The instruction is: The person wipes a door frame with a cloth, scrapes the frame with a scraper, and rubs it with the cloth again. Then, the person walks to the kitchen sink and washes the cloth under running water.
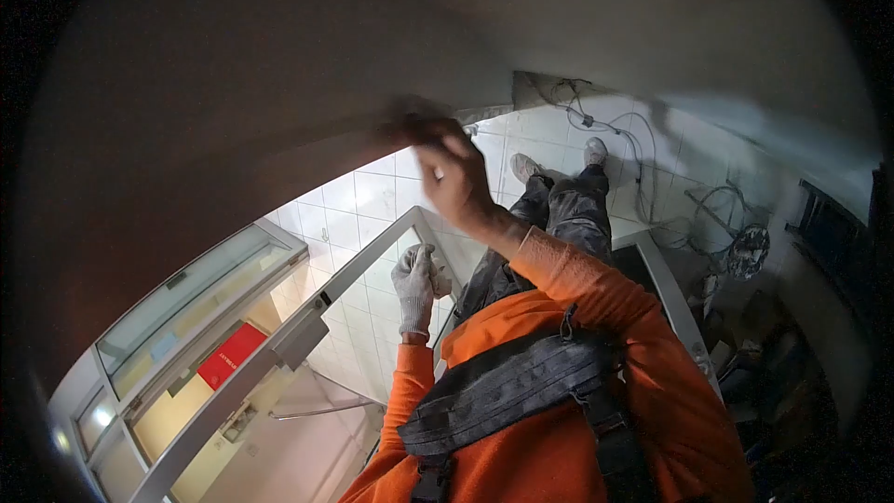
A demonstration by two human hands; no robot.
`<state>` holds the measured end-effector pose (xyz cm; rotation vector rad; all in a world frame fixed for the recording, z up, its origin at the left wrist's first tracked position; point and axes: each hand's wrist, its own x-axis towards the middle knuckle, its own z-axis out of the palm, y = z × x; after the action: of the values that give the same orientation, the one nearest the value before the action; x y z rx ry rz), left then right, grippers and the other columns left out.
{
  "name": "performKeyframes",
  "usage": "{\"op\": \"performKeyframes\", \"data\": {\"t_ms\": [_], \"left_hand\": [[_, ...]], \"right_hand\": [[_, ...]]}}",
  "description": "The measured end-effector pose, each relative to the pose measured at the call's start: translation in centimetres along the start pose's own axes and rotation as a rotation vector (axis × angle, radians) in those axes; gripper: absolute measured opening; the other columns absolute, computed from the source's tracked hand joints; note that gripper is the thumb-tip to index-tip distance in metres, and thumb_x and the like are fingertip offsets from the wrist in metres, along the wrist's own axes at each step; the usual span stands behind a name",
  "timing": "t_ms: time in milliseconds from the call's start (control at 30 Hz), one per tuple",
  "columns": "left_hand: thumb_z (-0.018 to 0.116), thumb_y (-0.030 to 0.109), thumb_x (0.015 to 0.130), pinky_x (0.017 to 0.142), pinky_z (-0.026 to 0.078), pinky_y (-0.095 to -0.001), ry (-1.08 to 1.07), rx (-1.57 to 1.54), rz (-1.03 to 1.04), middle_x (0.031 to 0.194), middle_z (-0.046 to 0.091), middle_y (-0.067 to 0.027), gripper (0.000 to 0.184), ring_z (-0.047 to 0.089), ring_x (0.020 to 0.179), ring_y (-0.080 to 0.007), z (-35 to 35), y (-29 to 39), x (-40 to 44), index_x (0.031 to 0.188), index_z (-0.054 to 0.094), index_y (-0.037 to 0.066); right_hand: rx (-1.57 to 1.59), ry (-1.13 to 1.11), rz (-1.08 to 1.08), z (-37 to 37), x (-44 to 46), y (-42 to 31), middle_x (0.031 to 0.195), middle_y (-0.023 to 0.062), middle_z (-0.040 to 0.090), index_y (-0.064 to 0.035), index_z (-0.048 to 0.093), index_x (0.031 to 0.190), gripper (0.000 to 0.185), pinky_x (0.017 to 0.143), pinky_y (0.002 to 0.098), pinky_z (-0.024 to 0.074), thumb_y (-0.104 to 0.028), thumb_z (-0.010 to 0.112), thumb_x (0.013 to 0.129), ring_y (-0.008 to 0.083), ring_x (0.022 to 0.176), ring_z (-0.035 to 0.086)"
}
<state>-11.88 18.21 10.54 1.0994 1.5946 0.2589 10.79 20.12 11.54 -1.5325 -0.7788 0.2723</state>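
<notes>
Tiled flr (374,194) below, R hand (456,177) raised, gloved L hand (416,281) curled lower.

No readable text. Red panel (231,355), just beside the long metal frame (372,247), had small light lettering, too small and angled to make out. Pale blue patch (163,346), farther from that frame, showed no legible characters either.

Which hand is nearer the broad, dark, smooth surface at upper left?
Right: bare right hand raised against or just beside the dark surface; left hand in a pale knitted glove, lower and well apart.
</notes>
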Motion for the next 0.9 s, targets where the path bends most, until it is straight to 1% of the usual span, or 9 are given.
{"op": "performKeyframes", "data": {"t_ms": [67,133,233,333,433,500,533,700,900], "left_hand": [[0.066,0.019,0.098,0.045,0.041,-0.0246,-0.002,0.018,-0.033,0.062,0.052,0.0039,0.015,0.048,0.05,-0.0054,-0.1,-0.9,0.5,0.093,0.069,0.005],[0.064,0.018,0.098,0.045,0.054,-0.0286,-0.044,0.047,-0.039,0.063,0.053,0.0013,0.014,0.057,0.051,-0.0097,-0.3,-1.1,0.6,0.095,0.067,0.005],[0.063,0.019,0.099,0.046,0.054,-0.0278,-0.073,0.067,-0.011,0.064,0.053,0.0014,0.015,0.06,0.055,-0.01,-0.4,-1.0,1.1,0.094,0.068,0.005],[0.068,0.017,0.097,0.044,0.037,-0.0233,-0.065,0.031,0.044,0.062,0.052,0.0057,0.013,0.044,0.05,-0.0033,0.0,-0.3,1.4,0.091,0.069,0.005],[0.068,0.017,0.097,0.044,0.038,-0.0236,-0.06,0.052,-0.004,0.062,0.051,0.0057,0.013,0.044,0.048,-0.0037,0.1,0.8,1.3,0.092,0.069,0.005],[0.064,0.019,0.1,0.049,0.05,-0.026,-0.087,0.094,0.007,0.062,0.05,0.0041,0.018,0.051,0.05,-0.006,-0.4,0.8,1.8,0.091,0.068,0.004],[0.062,0.02,0.101,0.052,0.056,-0.0272,-0.096,0.119,0.004,0.061,0.05,0.0033,0.02,0.055,0.051,-0.0072,-0.9,0.5,1.7,0.091,0.067,0.003],[0.061,0.018,0.101,0.054,0.059,-0.0281,-0.11,0.062,0.03,0.059,0.049,0.0036,0.016,0.054,0.049,-0.0073,-1.2,-0.7,1.2,0.094,0.066,0.004],[0.062,0.017,0.1,0.058,0.061,-0.0301,-0.107,0.027,-0.009,0.059,0.05,0.0031,0.016,0.053,0.047,-0.008,-0.8,-1.0,1.1,0.094,0.065,0.003]], "right_hand": [[-0.107,0.024,0.174,1.2,-2.5,5.8,0.101,0.018,0.068,0.0014,0.072,0.098,0.017,0.079,0.039,0.0555,0.006,0.064,0.083,0.0347,0.092,0.068],[-0.118,0.048,0.105,0.8,-1.9,7.3,0.1,0.0172,0.069,0.0015,0.071,0.097,0.016,0.077,0.0391,0.055,0.005,0.064,0.084,0.0345,0.088,0.068],[-0.108,-0.014,0.192,0.6,-2.1,4.0,0.101,0.0164,0.068,-0.0003,0.073,0.106,0.025,0.078,0.0387,0.0555,0.006,0.065,0.083,0.0334,0.09,0.069],[-0.004,-0.038,0.057,-0.2,-2.4,-1.9,0.112,0.0145,0.065,-0.0059,0.072,0.119,0.042,0.085,0.0383,0.0561,0.008,0.066,0.08,0.0311,0.1,0.067],[-0.046,-0.029,0.099,-0.4,-2.8,-0.5,0.111,0.0156,0.065,-0.0023,0.071,0.116,0.036,0.085,0.0385,0.0551,0.008,0.063,0.082,0.0332,0.101,0.066],[-0.104,0.012,0.275,0.8,-2.8,2.4,0.108,0.0168,0.066,0.0006,0.07,0.114,0.032,0.082,0.0394,0.0538,0.007,0.061,0.084,0.0348,0.098,0.065],[-0.143,0.001,0.201,0.3,-2.7,3.2,0.106,0.0172,0.066,0.0026,0.069,0.115,0.032,0.083,0.0393,0.0531,0.008,0.06,0.085,0.0351,0.098,0.065],[-0.102,0.026,0.106,-0.1,-1.9,-0.7,0.104,0.019,0.066,0.0043,0.069,0.112,0.028,0.084,0.0386,0.053,0.008,0.06,0.086,0.0357,0.098,0.065],[-0.12,-0.023,0.146,0.4,-2.8,2.1,0.112,0.0187,0.064,0.0018,0.066,0.119,0.033,0.085,0.0412,0.0539,0.006,0.062,0.086,0.036,0.102,0.065]]}}
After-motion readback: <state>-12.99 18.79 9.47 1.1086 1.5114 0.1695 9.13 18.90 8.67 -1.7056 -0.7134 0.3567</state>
